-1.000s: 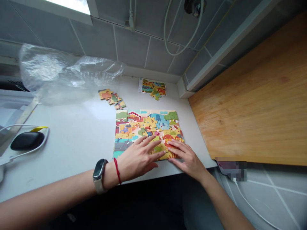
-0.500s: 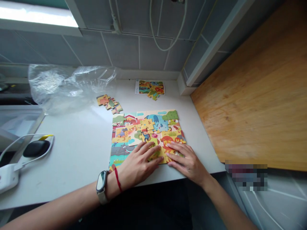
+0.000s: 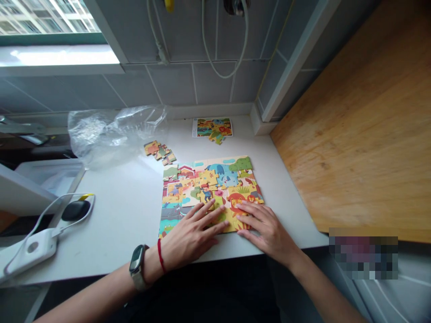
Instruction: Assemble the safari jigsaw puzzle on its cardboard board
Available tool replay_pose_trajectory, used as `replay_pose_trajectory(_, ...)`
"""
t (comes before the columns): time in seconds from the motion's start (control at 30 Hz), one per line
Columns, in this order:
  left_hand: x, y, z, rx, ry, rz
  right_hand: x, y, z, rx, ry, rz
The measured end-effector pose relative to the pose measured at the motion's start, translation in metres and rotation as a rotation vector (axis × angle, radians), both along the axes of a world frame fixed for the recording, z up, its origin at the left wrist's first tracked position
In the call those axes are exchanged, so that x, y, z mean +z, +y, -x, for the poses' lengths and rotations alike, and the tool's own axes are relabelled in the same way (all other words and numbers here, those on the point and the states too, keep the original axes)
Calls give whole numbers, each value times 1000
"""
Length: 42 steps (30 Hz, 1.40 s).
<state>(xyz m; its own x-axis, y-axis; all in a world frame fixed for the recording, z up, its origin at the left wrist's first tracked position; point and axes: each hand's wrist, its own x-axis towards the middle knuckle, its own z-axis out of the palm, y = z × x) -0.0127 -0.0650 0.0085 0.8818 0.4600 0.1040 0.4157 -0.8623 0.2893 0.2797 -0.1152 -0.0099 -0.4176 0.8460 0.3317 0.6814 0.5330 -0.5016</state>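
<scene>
Daylight enters through the window [image 3: 50,20] at upper left, washing out the tower blocks beyond it, and the sill [image 3: 63,56] below burns almost white. The rest of the scene is softly and fairly evenly lit. A faint sheen lies across the white desk [image 3: 114,220], and the plastic bag [image 3: 114,134] throws small bright glints. The jigsaw puzzle [image 3: 210,193] looks reasonably sharp, with only weak shadows on it. Below the desk's front edge, everything falls into deep shadow. The wide lens bends the lines of the wall tiles [image 3: 175,83] and stretches the corners. A coarse pixelated patch [image 3: 363,258] blurs out the lower right.
</scene>
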Motion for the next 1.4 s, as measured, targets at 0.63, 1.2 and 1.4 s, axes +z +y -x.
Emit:
replay_pose_trajectory(0.63, -6, -36, 107, 420, -46, -109, 21, 10, 21, 50, 79, -97)
replay_pose_trajectory(1.2, -23, -39, 115, 412, -208, -110, -12, 35, -16, -651, 947, 299)
replay_pose_trajectory(1.4, -25, -40, 112, 439, -253, -103, -9, 35, -16, -632, 955, 361)
